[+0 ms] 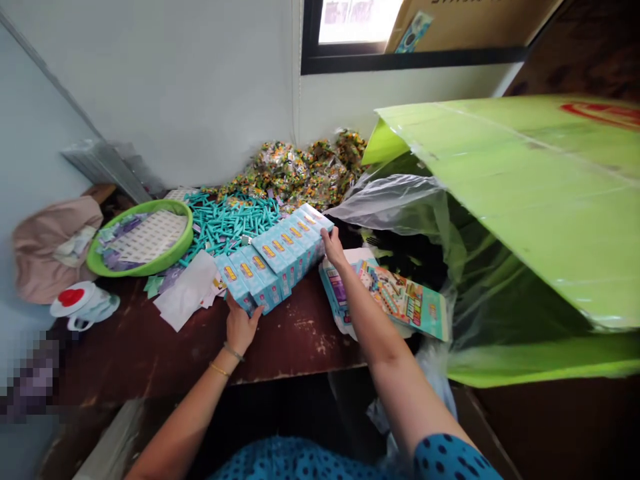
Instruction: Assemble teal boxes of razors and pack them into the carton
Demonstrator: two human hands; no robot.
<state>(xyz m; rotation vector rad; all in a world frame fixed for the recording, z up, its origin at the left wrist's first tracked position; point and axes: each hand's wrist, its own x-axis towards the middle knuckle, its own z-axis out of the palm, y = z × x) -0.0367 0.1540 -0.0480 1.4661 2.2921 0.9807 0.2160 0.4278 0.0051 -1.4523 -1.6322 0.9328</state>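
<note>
The light is moderate and mostly soft. The window (357,21) at the far side is overexposed to white, while the far right corner is very dark. Deep shadow lies below the surface (150,353) and inside the green container (530,193). Its clear plastic (400,197) shows slight glare. Small print on the light-blue boxes (287,250) is soft; the edges look stretched, and one near-left patch is pixelated.

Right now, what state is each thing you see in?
Blue boxes: lined up, gripped between left hand and right hand.
Green basin: holding papers.
Mug: lid on.
Turquoise sticks: loosely heaped.
Bags of coloured pieces: piled up.
Printed packaging: lying, partly hidden.
Green container: open.
</note>
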